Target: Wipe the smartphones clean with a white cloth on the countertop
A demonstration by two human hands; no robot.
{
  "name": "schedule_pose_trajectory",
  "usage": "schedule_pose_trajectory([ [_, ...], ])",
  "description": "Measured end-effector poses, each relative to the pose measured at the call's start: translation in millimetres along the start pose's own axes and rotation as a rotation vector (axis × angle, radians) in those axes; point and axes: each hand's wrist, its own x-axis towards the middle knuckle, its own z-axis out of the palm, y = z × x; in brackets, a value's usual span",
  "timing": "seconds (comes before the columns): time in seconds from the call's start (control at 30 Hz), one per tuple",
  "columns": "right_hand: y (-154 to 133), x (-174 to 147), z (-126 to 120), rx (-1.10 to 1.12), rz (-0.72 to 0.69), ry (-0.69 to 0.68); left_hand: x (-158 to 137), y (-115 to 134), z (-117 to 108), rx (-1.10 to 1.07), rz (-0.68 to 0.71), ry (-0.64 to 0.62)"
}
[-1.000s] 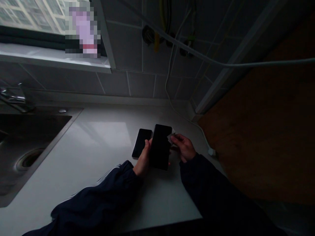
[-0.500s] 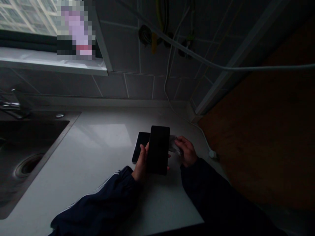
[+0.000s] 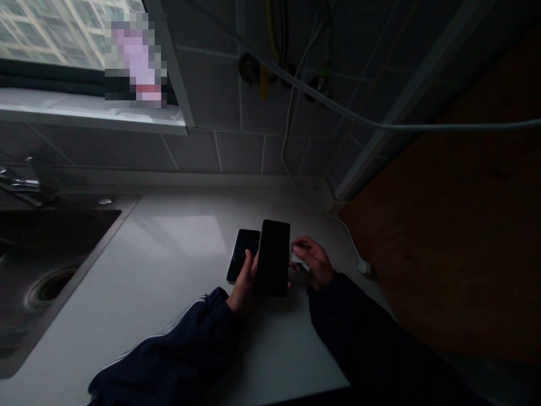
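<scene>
a: where's the dark slab point(image 3: 273, 257)?

b: at six o'clock from the middle of the view, above the pale counter point(image 3: 169, 276). the left hand point(image 3: 243, 285) has it by the nine o'clock edge, thumb along there, fingertips peeping past the three o'clock edge.

a: and the right hand point(image 3: 316, 260)?

b: just off it at three o'clock, thumb and fingers pinched on a whitish scrap point(image 3: 299, 258). that looks thin, soft and nearly weightless; a light pinch would suit it.

a: how would the slab handle?

b: likely stiff, fairly light, slick-faced and breakable if dropped. i'd grip both long edges. whether it touches the phone point(image 3: 240, 248) at nine o'clock, i cannot tell.
</scene>
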Motion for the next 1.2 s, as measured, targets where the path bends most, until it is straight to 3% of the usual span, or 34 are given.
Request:
schedule_pose_trajectory([
  [0.17, 8, 1, -2, -0.088, 0.112, -0.025, -1, 1, 6, 0.014, -0.027, 0.010],
  [0.37, 10, 9, -11, -0.168, 0.131, -0.051, 0, -7, 3, 0.071, -0.070, -0.047],
  [0.53, 12, 14, -13, -0.217, 0.150, -0.062, 2, -13, -5, 0.209, 0.069, 0.078],
  [0.77, 13, 21, -19, -0.283, 0.191, -0.049, 1, -12, -5, 0.410, 0.045, 0.121],
  [0.87, 13, 24, -21, -0.306, 0.188, -0.030, -18, 1, -2, 0.663, -0.127, 0.111],
  [1.0, 15, 25, -22, -0.346, 0.190, -0.016, -47, 33, 2, 1.132, -0.137, 0.056],
  [1.07, 16, 25, -21, -0.369, 0.185, -0.007, -53, 49, 2, 1.337, -0.093, 0.138],
  [1.1, 16, 25, -21, -0.379, 0.181, -0.001, -54, 55, 1, 1.479, 0.009, 0.205],
  [1.17, 17, 25, -20, -0.397, 0.174, 0.008, -50, 63, -2, 1.786, 0.146, 0.397],
  [1.2, 18, 25, -20, -0.406, 0.172, 0.010, -47, 65, -3, 1.900, 0.139, 0.496],
])
